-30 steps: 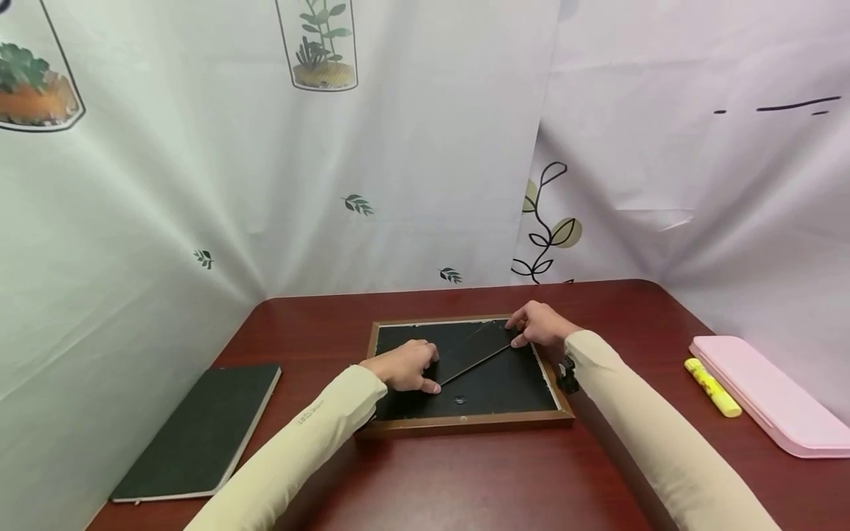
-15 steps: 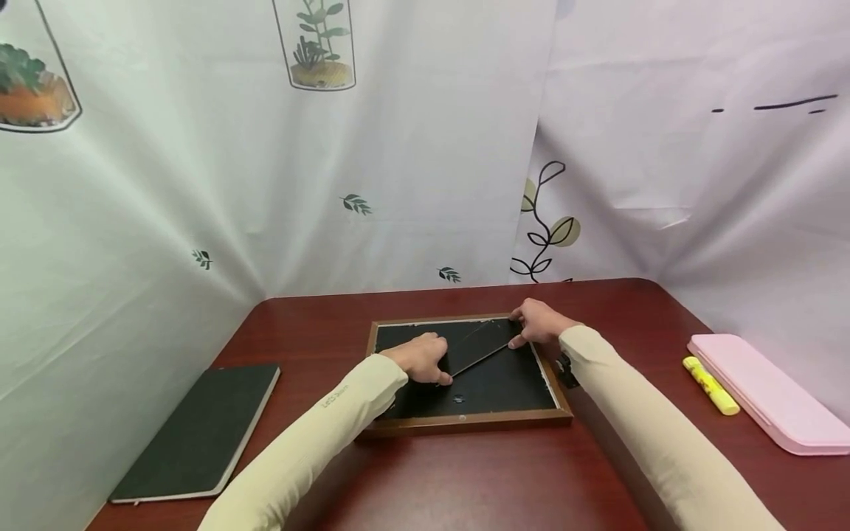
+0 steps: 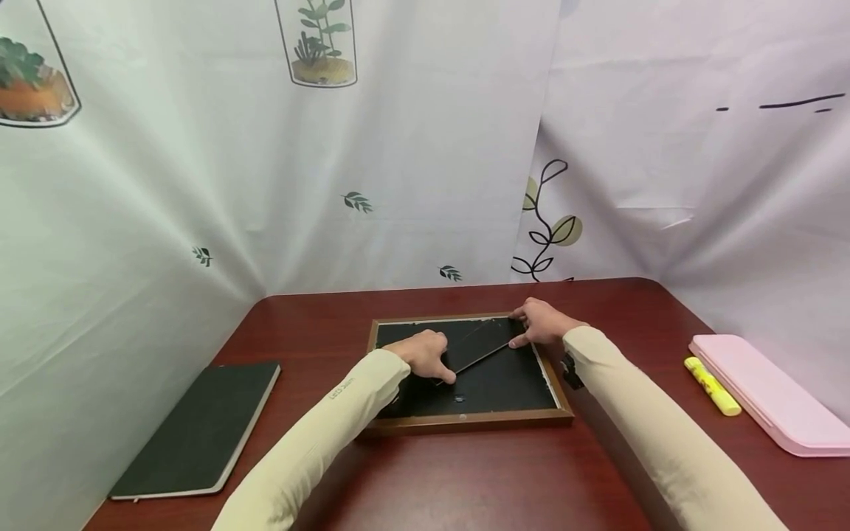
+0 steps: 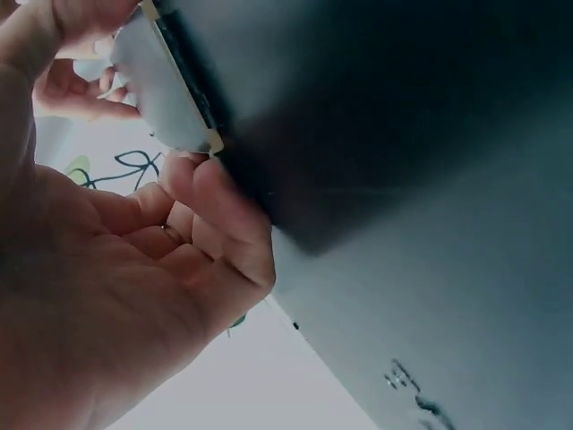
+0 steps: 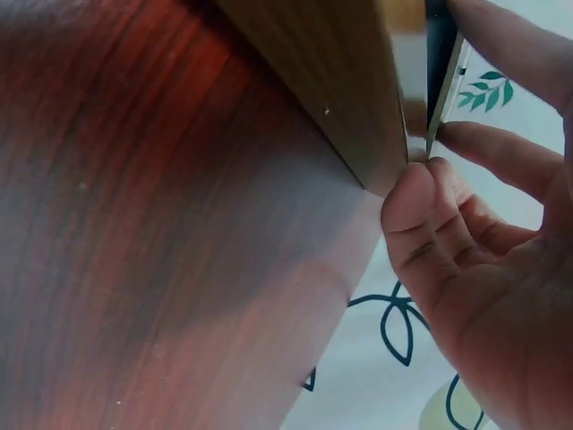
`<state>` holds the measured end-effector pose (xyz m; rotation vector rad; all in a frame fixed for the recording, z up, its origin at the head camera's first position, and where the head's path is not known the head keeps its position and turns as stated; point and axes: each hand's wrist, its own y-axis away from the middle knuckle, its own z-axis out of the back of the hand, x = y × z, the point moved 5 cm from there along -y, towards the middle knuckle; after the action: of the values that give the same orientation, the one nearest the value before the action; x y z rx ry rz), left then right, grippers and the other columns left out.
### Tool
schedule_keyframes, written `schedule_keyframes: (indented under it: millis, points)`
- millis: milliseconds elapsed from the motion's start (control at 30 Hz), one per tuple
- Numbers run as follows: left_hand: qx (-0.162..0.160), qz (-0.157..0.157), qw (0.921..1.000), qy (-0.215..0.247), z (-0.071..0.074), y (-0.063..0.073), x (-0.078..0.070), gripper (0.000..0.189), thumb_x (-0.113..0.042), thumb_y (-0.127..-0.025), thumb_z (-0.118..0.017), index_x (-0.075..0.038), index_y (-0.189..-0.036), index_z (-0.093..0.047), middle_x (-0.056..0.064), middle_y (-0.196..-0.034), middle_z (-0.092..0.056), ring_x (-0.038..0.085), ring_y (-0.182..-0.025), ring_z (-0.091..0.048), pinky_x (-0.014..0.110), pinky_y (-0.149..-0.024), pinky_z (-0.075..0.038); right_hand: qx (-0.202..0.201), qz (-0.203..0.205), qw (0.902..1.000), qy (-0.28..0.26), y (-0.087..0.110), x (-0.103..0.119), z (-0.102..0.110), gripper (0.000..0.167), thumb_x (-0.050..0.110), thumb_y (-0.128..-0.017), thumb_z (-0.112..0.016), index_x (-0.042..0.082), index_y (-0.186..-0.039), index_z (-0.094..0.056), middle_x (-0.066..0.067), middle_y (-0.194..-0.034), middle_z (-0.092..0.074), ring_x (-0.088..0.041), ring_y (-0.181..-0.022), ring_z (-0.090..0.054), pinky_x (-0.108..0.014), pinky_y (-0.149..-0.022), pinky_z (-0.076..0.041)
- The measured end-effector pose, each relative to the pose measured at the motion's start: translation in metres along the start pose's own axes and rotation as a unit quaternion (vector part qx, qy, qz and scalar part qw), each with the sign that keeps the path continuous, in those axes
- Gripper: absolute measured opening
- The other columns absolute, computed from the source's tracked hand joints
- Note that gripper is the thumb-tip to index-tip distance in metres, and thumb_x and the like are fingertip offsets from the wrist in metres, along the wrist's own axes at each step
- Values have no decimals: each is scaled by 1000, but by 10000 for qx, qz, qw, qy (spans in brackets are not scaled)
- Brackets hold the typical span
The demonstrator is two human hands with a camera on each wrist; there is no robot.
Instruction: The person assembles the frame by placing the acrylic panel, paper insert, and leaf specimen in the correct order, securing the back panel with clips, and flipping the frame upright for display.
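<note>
A picture frame (image 3: 465,422) with a brown wooden rim lies with its black back up on the table. A flat black stand leg (image 3: 479,346) runs diagonally across that back, its pale edge (image 4: 183,81) showing in the left wrist view. My left hand (image 3: 425,354) grips the near-left end of the leg, thumb on its lower edge. At the frame's far right corner, my right hand (image 3: 541,323) has its thumb and fingers around the leg's other end. In the right wrist view, its fingertips (image 5: 410,199) are right at the wooden corner (image 5: 380,166).
A black notebook (image 3: 206,435) lies at the left of the dark red table (image 3: 478,472). On the right are a yellow highlighter (image 3: 713,386) and a pink case (image 3: 770,391). A white printed curtain (image 3: 425,147) hangs close behind the table and along both sides.
My left hand has slid right and slightly away from me along the stand leg. My right hand has stayed at the frame's corner, with only a slight shift of its fingers.
</note>
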<state>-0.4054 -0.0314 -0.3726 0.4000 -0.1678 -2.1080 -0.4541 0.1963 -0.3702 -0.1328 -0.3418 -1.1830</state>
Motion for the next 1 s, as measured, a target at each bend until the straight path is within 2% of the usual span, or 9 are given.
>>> schedule_keyframes:
  millis: [100,233,267,400,467,600,767,900,1000]
  points:
    - [-13,97,9999,129,0,-2,4,33,-38,-88,-74,-9,-103,-67,10,-111,-69,20,-92,-63,32,-78,-49,7,85,10000,13,-1,2,0,73,30,-79,-86,-6,-136,-57,-27,-129,-53,-41,-122,-58,-50,-100,-50]
    - [82,127,9995,260,-1,-4,7,41,-38,-88,-74,-6,-113,-68,14,-138,-63,26,-120,-63,38,-96,-52,-73,209,9997,128,-1,4,2,74,32,-77,-88,-5,-134,-59,-24,-127,-53,-37,-116,-58,-49,-98,-50]
    - [111,148,9994,302,-1,-5,8,45,-38,-88,-73,-5,-118,-66,14,-142,-60,27,-125,-61,39,-100,-52,-95,229,9996,137,-1,4,2,73,32,-77,-88,-5,-134,-60,-24,-126,-53,-35,-113,-58,-47,-95,-50]
    - [226,226,9987,393,0,-7,9,60,-39,-87,-73,-5,-134,-59,13,-144,-58,27,-130,-57,42,-105,-50,-77,282,9995,145,-2,4,2,72,33,-78,-87,3,-137,-60,-20,-124,-51,-27,-100,-51,-41,-85,-46]
    - [258,239,9986,390,0,-7,9,63,-39,-87,-74,-5,-136,-57,13,-143,-59,27,-129,-58,42,-105,-50,-20,341,9993,136,-2,6,1,72,35,-78,-86,6,-139,-60,-19,-125,-50,-26,-99,-49,-41,-84,-44]
    - [259,295,9986,345,2,-9,9,62,-39,-86,-74,-4,-135,-57,13,-140,-60,26,-126,-59,41,-104,-50,95,456,9988,139,-4,10,1,73,38,-79,-86,10,-140,-59,-19,-128,-48,-29,-107,-51,-46,-92,-46]
    - [229,337,9986,329,2,-9,9,58,-38,-86,-75,-4,-131,-59,12,-134,-63,24,-118,-61,38,-100,-51,281,506,9983,-13,-8,10,4,71,40,-81,-83,9,-140,-59,-21,-130,-48,-34,-114,-51,-52,-98,-45]
    - [139,181,9990,383,2,-8,9,53,-38,-84,-77,-6,-123,-61,10,-123,-65,19,-101,-60,34,-89,-51,125,481,9988,35,-14,11,5,46,34,-93,-72,8,-131,-66,-20,-127,-59,-34,-114,-58,-51,-96,-48]
    - [62,88,9987,495,3,-3,11,54,-37,-83,-81,-8,-122,-58,9,-118,-63,16,-98,-58,33,-89,-51,-184,506,9969,578,-24,18,5,29,31,-97,-67,9,-116,-70,-16,-113,-65,-29,-102,-62,-46,-88,-51]
